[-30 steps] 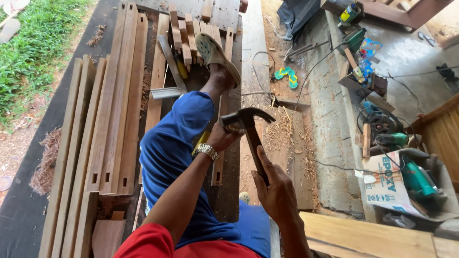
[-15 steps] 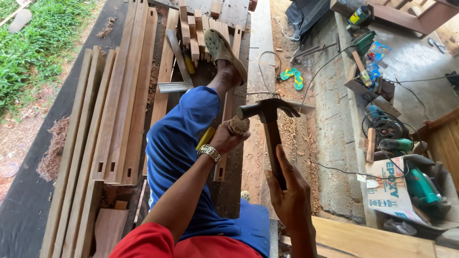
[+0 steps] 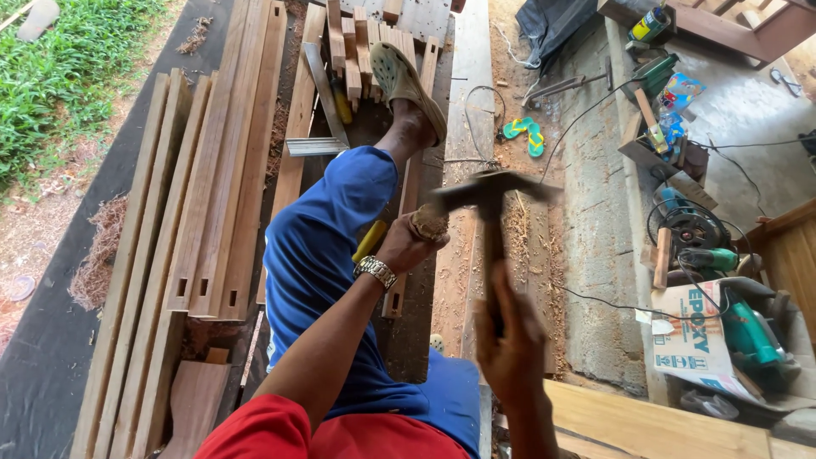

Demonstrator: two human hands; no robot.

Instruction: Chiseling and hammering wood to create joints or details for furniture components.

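Right hand (image 3: 510, 348) is closed round the claw hammer (image 3: 491, 194) handle, the head raised just right of the chisel (image 3: 371, 240). Left hand (image 3: 408, 246) is fisted on the chisel's yellow handle, nearer the plank (image 3: 406, 246).

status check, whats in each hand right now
Right hand gripping raised hammer. Left hand holding yellow-handled chisel on the plank. Nothing between hammer and chisel.

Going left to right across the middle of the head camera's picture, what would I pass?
Grass → long wooden planks → blue trouser leg → left hand with a yellow-handled tool → hammer in the right hand → concrete strip → green power tool.
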